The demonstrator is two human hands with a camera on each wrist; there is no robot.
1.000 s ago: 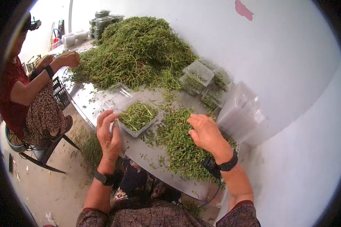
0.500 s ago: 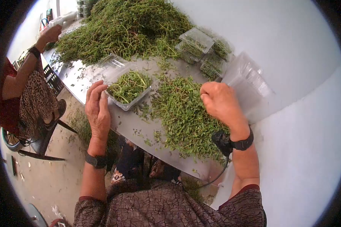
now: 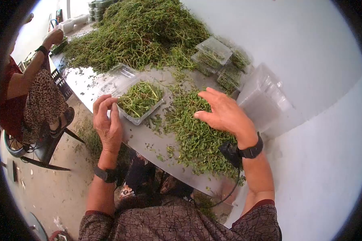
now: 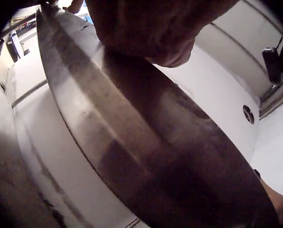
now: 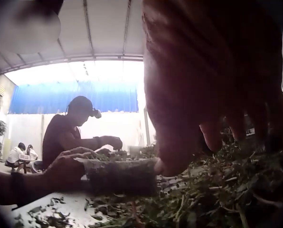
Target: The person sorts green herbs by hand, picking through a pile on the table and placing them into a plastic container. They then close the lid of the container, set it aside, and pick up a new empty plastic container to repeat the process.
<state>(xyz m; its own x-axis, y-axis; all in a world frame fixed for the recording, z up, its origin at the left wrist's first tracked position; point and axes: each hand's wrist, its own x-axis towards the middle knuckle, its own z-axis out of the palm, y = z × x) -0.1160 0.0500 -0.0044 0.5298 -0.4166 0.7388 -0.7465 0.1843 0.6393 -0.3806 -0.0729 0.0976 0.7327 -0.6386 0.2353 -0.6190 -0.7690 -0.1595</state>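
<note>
A clear plastic box with green stems stands on the metal table, its lid folded back. At its left corner, the fingertips of my left hand touch the rim, fingers bent loosely. My right hand hovers over the smaller heap of greens, thumb and fingers spread, nothing held. In the right wrist view the box shows between the left hand and the right hand. The left wrist view shows the left hand dark, above the table surface.
A large pile of greens covers the table's back. Filled boxes and a stack of empty clear boxes stand at the right by the wall. At the left another person sits on a chair.
The right hand was closed over the heap's right side half a second ago; it has spread its fingers and shifted slightly left. The left hand stays by the box. The head view has shifted.
</note>
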